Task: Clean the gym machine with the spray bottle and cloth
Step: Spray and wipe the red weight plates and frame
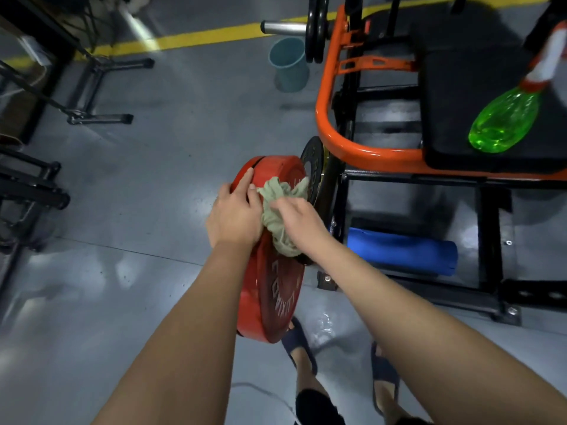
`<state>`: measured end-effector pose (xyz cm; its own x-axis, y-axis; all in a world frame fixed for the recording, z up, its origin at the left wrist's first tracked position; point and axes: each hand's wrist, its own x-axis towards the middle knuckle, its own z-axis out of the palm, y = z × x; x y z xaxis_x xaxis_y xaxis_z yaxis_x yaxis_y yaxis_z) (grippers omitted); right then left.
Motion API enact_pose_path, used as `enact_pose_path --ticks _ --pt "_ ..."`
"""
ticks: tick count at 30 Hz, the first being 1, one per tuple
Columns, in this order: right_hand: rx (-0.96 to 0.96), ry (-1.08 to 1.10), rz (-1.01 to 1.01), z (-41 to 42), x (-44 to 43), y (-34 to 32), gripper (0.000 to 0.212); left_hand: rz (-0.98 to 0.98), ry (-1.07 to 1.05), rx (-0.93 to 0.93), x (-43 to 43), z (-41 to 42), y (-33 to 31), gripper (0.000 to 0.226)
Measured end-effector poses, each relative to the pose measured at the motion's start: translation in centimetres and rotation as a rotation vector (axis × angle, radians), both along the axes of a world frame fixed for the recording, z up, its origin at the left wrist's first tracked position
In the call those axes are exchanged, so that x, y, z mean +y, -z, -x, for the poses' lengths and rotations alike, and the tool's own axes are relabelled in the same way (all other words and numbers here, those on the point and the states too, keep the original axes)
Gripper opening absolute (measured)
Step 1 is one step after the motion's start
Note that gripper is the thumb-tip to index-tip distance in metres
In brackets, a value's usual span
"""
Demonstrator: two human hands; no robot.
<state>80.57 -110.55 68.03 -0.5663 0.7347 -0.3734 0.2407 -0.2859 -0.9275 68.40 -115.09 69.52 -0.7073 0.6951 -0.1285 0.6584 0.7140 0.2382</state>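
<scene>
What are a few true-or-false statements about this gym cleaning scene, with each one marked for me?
1. The right hand holds the crumpled pale green cloth against the round red weight plate. True.
2. The green plastic spray bottle is in the left hand. False: it lies on the black padded seat; the left hand holds the plate's rim.
3. A teal plastic bucket stands on the grey floor. True.
4. The blue foam roll lies on top of the seat. False: it lies low down, inside the black frame.
</scene>
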Motion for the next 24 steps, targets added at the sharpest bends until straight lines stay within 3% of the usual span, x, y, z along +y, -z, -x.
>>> enact_pose_path --ticks 3,5,9,12,16,18,21,22,24 --pt "-0.014 0.065 0.305 0.2 -0.5 1.2 0.057 0.048 -0.023 0.024 2.6 0.7 0.0 0.046" --pt "-0.045 0.049 0.404 -0.5 -3.6 2.5 0.065 0.055 -0.032 0.037 4.6 1.0 -0.1 0.043" --pt "-0.087 -0.154 0.203 -3.0 -7.9 3.1 0.041 -0.026 0.021 0.139 6.0 0.9 -0.4 0.034" --pt "-0.09 -0.106 0.029 -2.8 -6.8 1.6 0.043 -0.185 0.148 0.332 3.8 0.4 -0.5 0.032" --pt "-0.067 0.063 -0.216 -0.2 -2.6 -1.3 0.047 -0.173 0.241 0.084 -1.8 0.7 -0.3 0.04" --pt "-0.061 0.152 -0.096 1.0 -1.6 -1.3 0.044 -0.174 0.234 0.053 -4.1 0.2 0.4 0.05" --pt "0.112 0.361 0.378 1.2 -3.0 -0.3 0.053 -0.157 0.18 0.109 -6.4 -1.6 2.3 0.055" --pt "0.133 0.365 0.443 0.8 -4.1 0.5 0.054 -0.181 0.163 0.12 -6.8 -2.1 2.6 0.055" --pt "0.068 0.293 0.384 -0.8 -6.5 1.8 0.036 -0.224 0.137 0.113 -6.9 -2.3 3.0 0.053"
